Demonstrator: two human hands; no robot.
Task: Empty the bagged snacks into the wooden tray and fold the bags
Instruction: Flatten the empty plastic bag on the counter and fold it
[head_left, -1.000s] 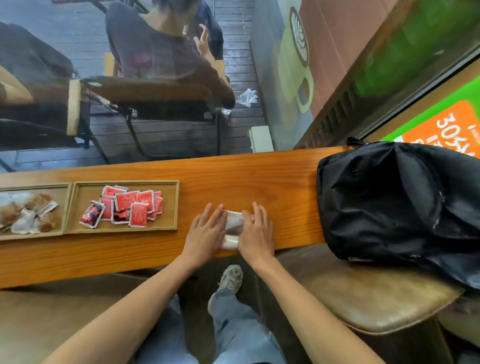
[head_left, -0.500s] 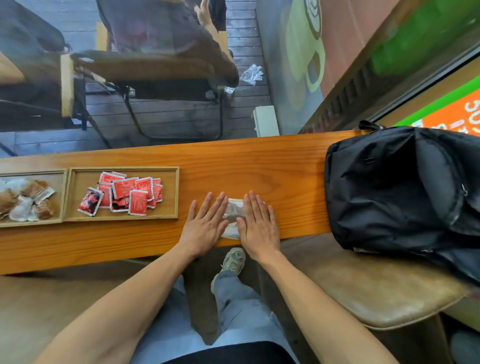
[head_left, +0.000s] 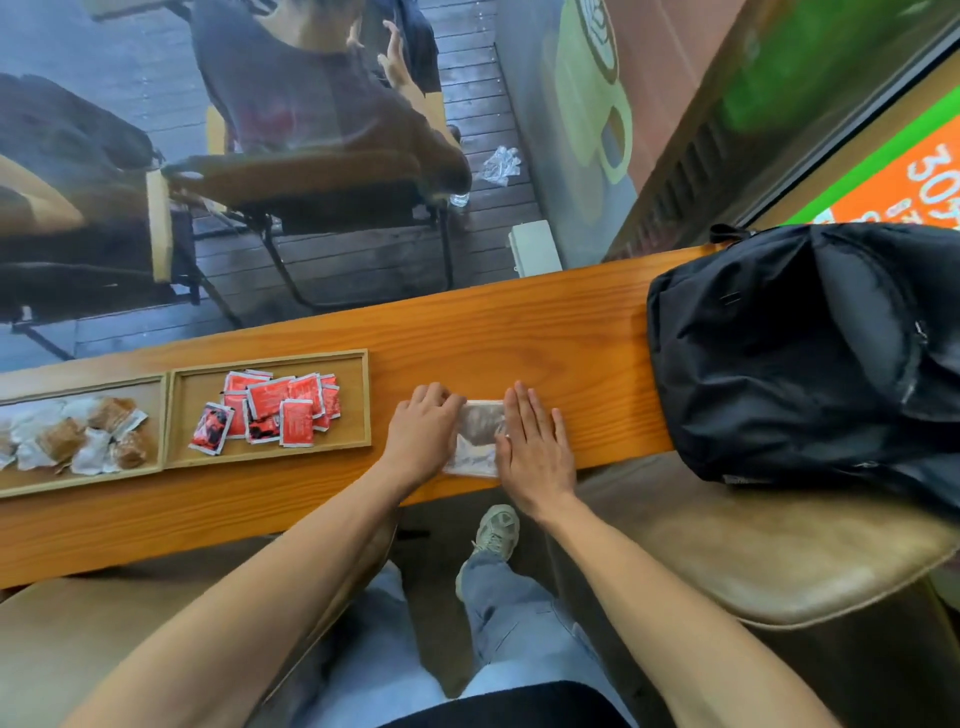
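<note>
A clear plastic bag (head_left: 475, 439) is pinned flat on the wooden counter (head_left: 519, 338) between the two hands. The right hand (head_left: 535, 447) is laid open, palm down, fingers straight, over the bag's right edge. The left hand (head_left: 423, 434) is rested on the bag's left edge with its fingers curled under at the knuckles; whether a fold of plastic is pinched beneath them cannot be told. The bag appears emptied and partly folded, so the fold is judged to be in the pressing stage.

Just beyond the left hand, a wooden tray (head_left: 363, 400) is seen with red snack packets (head_left: 280, 410) lying in it, and further out on that side a second tray (head_left: 83, 483) holds brown snacks in pale wrappers (head_left: 78, 436). A black backpack (head_left: 800, 353) is slumped well out past the right hand.

The bag lies close to the counter's near edge, directly under the wrists. If pressure is eased unevenly, the springy plastic could be expected to unfold, or the slick bag could be pushed off the edge toward the floor. A crooked crease could also be set if one hand slides.
</note>
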